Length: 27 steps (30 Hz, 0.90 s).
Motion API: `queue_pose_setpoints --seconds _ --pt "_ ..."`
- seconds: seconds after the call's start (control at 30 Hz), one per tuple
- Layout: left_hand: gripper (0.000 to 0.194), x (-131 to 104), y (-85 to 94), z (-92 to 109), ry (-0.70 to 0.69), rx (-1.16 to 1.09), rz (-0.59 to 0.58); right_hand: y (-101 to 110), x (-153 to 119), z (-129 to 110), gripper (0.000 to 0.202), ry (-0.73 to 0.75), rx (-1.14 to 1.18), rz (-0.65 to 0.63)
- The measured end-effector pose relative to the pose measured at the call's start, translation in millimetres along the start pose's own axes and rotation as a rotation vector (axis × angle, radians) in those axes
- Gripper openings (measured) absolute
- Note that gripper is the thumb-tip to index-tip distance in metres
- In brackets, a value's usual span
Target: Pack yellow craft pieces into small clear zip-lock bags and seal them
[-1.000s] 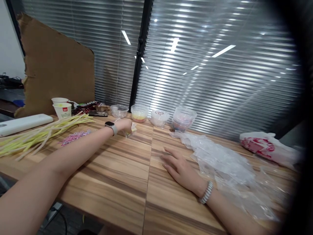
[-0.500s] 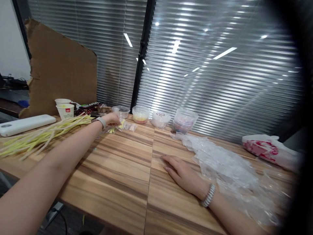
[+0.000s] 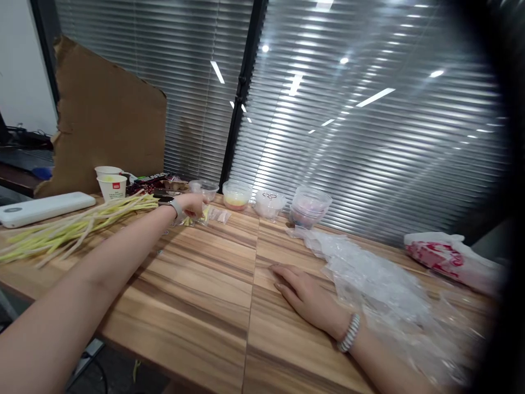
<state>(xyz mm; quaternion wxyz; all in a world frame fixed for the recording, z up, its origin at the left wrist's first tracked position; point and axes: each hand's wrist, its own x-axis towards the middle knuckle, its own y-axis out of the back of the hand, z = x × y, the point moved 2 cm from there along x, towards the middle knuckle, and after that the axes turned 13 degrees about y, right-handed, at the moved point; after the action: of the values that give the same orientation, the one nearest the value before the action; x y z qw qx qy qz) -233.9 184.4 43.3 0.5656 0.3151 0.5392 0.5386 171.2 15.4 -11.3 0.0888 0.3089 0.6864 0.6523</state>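
My left hand [image 3: 194, 204] reaches far across the table, wearing a watch [image 3: 171, 204]. Its fingers are bent downward and close together beside small clear packets [image 3: 204, 215] with yellow pieces in them. What the fingertips pinch is too small to make out. Just behind that hand stands a clear plastic bowl [image 3: 209, 189]. My right hand [image 3: 309, 298], with a beaded bracelet at the wrist, lies palm down on the wooden tabletop [image 3: 213, 306], fingers stretched out and holding nothing. To its right spreads a pile of clear plastic bags [image 3: 369, 273].
Along the back edge stand a bowl with yellow contents [image 3: 237, 197], a bowl with white contents [image 3: 269, 206] and stacked bowls [image 3: 310, 205]. Yellow and cream stems [image 3: 90, 221], a white device [image 3: 47, 208], paper cups [image 3: 112, 187] and cardboard [image 3: 110, 115] are left. A red-white bag [image 3: 447, 254] lies right.
My left hand has turned and shifted slightly right, so the watch face now shows. The view has tilted a little. My right hand stays where it was on the table.
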Motion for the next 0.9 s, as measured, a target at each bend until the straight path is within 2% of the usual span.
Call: queue_pose_setpoints --seconds 0.2,0.33,0.57,0.77,0.9 --pt "0.102 -3.3 -1.1 3.5 -0.001 -0.028 -0.097 0.3 -0.1 0.4 0.041 0.004 -0.004 -0.027" --pt "0.091 -4.8 -1.8 3.7 0.017 -0.043 -0.129 0.0 -0.2 0.6 0.04 0.021 -0.009 -0.016" --pt "0.09 -8.5 1.7 7.9 -0.004 -0.038 -0.076 0.6 0.3 -0.5 0.039 0.029 -0.015 -0.009" --pt "0.078 -13.6 2.5 14.1 -0.03 -0.005 -0.041 1.6 2.0 -1.0 0.04 0.03 -0.005 -0.015" --pt "0.075 -17.8 6.4 17.1 -0.062 0.017 0.051 2.7 2.1 -0.4 0.04 0.026 -0.005 -0.025"
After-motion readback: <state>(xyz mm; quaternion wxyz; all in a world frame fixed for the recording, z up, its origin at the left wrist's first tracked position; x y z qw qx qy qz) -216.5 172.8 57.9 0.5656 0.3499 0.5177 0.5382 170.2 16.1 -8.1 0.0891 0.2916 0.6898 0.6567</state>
